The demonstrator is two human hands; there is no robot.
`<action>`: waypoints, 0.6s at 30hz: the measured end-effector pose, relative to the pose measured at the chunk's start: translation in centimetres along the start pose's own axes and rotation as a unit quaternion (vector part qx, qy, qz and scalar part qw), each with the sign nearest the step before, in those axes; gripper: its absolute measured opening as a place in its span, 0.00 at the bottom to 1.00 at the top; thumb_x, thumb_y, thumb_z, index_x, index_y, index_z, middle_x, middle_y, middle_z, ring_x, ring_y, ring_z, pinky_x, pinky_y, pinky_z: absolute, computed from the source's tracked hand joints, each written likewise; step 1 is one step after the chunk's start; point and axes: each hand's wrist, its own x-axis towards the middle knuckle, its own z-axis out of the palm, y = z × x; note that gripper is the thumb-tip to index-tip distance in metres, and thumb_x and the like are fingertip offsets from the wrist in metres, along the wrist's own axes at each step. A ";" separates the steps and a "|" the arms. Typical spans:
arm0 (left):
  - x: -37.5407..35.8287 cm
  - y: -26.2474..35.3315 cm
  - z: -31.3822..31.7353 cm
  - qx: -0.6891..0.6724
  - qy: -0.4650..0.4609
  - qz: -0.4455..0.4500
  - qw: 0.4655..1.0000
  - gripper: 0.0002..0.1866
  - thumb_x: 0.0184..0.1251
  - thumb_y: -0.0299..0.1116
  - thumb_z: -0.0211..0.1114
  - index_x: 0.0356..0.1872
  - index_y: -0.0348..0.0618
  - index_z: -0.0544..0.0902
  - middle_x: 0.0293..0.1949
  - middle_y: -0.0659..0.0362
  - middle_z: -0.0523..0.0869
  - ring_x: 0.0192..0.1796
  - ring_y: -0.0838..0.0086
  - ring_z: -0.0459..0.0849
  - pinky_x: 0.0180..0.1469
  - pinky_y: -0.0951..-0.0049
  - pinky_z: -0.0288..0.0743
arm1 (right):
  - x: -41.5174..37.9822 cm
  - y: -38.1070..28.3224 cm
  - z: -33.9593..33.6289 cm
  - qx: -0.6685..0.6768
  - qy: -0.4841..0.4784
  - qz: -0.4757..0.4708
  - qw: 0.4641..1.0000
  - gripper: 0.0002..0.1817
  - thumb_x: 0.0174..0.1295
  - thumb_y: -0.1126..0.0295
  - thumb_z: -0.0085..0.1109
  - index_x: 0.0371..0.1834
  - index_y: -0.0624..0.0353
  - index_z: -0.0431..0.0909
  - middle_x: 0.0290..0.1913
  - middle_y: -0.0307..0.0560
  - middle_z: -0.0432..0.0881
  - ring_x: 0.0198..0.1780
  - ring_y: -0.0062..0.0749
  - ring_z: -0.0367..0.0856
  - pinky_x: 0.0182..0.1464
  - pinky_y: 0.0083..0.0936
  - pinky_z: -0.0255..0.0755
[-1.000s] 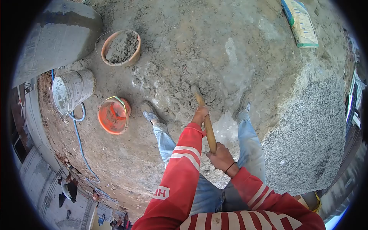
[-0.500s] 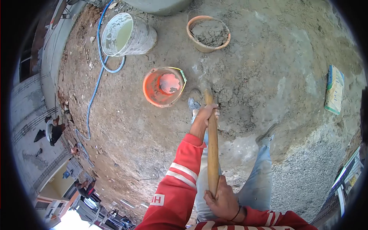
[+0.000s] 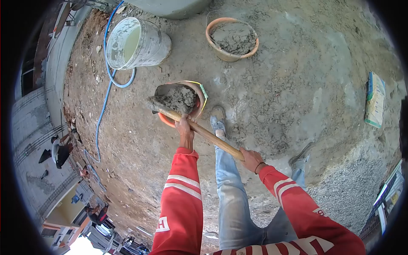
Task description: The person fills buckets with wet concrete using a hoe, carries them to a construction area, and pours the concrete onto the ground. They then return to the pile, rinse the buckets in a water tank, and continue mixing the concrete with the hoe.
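Observation:
A shovel (image 3: 212,138) slants across the middle of the view, its blade heaped with wet grey mortar (image 3: 180,100). The blade is over the mouth of an orange bucket (image 3: 167,120) and hides much of its inside. My left hand (image 3: 184,127) is closed around the wooden handle low down, close to the blade. Farther back, near the handle's end, my right hand (image 3: 251,160) grips the wood with its fingers wrapped round it. A yellow-and-green bucket handle (image 3: 204,92) rests along the bucket's right rim.
A white bucket (image 3: 160,49) of cloudy water stands at upper left beside a blue hose (image 3: 102,112). Another bucket (image 3: 229,56), full of mortar, is at the top. A cement bag (image 3: 375,100) lies at right, above a gravel pile (image 3: 340,191). People (image 3: 60,151) are at far left.
The shovel has swung from upright near my feet to the left, and its mortar-laden blade now shows over the orange bucket. Both hands kept hold; my right hand rose and moved forward.

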 end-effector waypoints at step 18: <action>-2.8 -0.6 17.0 0.228 -0.050 0.164 0.958 0.12 0.63 0.25 0.59 0.42 0.38 0.65 0.26 0.56 0.75 0.20 0.73 0.76 0.20 0.73 0.75 | -1.7 -1.1 -6.0 0.178 0.140 0.030 0.974 0.19 0.52 0.69 0.60 0.47 0.57 0.72 0.30 0.62 0.81 0.35 0.63 0.80 0.40 0.52 0.73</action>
